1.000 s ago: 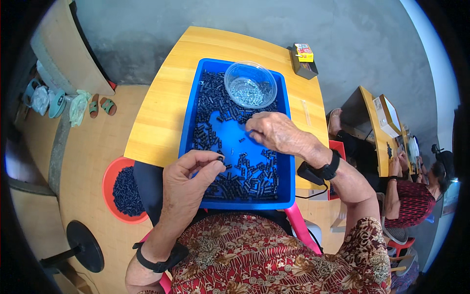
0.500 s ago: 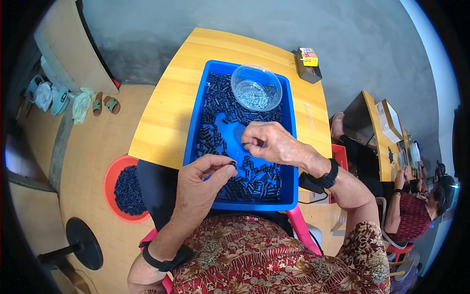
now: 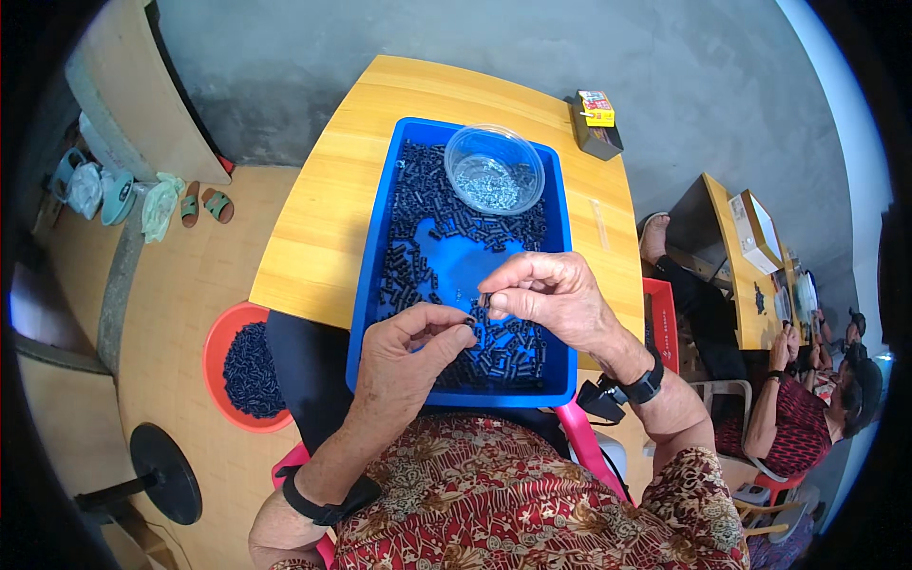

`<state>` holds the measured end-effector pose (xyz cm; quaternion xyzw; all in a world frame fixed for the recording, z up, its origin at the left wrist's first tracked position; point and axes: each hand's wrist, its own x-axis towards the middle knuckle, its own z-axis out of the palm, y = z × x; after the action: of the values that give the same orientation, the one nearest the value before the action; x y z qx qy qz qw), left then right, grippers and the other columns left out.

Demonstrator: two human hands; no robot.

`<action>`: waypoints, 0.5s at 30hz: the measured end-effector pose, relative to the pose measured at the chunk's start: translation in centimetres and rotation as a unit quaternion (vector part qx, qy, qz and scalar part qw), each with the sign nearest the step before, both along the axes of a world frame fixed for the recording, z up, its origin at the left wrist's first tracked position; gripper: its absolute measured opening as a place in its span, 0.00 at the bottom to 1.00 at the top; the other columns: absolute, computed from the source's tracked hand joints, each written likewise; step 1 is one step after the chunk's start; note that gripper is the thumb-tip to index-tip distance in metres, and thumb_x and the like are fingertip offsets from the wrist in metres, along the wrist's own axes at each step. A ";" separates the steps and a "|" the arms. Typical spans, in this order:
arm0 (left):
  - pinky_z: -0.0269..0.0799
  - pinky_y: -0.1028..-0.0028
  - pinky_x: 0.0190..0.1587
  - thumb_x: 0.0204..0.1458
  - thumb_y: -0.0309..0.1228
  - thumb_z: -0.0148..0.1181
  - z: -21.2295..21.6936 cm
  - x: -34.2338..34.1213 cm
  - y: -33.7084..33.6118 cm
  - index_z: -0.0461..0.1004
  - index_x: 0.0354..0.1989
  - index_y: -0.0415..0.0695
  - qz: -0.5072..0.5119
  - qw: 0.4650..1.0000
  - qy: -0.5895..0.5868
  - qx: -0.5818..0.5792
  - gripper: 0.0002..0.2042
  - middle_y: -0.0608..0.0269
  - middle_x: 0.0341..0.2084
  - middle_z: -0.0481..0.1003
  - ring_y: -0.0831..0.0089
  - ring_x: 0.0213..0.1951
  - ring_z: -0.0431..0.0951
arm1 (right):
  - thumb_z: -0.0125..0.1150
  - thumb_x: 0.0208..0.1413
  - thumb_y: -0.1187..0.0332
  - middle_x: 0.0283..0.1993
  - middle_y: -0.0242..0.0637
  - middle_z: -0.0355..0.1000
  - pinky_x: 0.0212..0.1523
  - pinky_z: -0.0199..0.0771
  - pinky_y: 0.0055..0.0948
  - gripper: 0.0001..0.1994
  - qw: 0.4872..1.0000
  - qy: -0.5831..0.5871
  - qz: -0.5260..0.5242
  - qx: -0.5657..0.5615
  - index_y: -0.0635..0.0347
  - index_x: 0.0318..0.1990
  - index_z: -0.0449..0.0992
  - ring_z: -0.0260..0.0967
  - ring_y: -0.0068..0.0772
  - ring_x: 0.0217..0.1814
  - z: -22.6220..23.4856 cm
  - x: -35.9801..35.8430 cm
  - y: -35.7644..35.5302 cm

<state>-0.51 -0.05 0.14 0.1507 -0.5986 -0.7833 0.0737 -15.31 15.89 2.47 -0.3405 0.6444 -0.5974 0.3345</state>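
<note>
My left hand [image 3: 408, 353] pinches a small black piece [image 3: 469, 323] between thumb and fingertips, over the near half of a blue tray [image 3: 365, 313]. Close to it, on the right, my right hand [image 3: 551, 296] has its thumb and forefinger together on something small, too tiny to make out. The two sets of fingertips are near each other but apart. Many short black tube-like pieces [image 3: 503, 356] lie loose in the tray, around a bare blue patch. At the tray's far end, a clear round plastic tub [image 3: 495, 169] contains many tiny silvery parts.
The tray rests on a yellow wooden table [image 3: 323, 218] with a dark box [image 3: 597, 138] at its far right corner. A red basin [image 3: 215, 370] of black pieces stands on the floor at left. Another person [image 3: 788, 408] works at a table on the right.
My right hand has come nearer and down from the tray's middle toward my left fingertips. My left hand has shifted slightly right, still pinching the black piece.
</note>
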 end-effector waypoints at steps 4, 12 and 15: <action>0.74 0.77 0.46 0.55 0.23 0.63 0.1 -0.1 0.2 0.79 0.41 0.37 -0.016 1.000 -0.004 0.014 0.07 0.61 0.33 0.80 0.76 0.38 0.79 | 0.62 0.59 0.76 0.35 0.32 0.78 0.38 0.76 0.19 0.05 0.999 0.010 -0.008 -0.030 0.64 0.41 0.80 0.75 0.17 0.38 0.1 0.9 0.0; 0.75 0.76 0.46 0.55 0.22 0.63 -0.2 -0.1 0.4 0.79 0.42 0.37 -0.013 0.999 0.020 0.046 0.07 0.61 0.35 0.80 0.75 0.39 0.80 | 0.63 0.58 0.76 0.36 0.34 0.76 0.38 0.76 0.21 0.05 0.996 0.055 -0.026 -0.058 0.66 0.40 0.78 0.76 0.20 0.38 0.6 2.0 0.2; 0.71 0.83 0.40 0.55 0.22 0.64 -0.2 -0.1 0.6 0.79 0.41 0.37 0.000 0.997 0.035 0.067 0.07 0.67 0.32 0.79 0.84 0.36 0.76 | 0.63 0.58 0.77 0.36 0.35 0.76 0.37 0.76 0.22 0.04 0.995 0.071 -0.029 -0.057 0.67 0.40 0.78 0.76 0.22 0.38 1.0 2.2 0.2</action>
<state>-0.64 0.53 -0.04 0.1274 -0.5419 -0.8264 0.0843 -13.14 16.05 3.49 -0.3814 0.6411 -0.6169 0.2509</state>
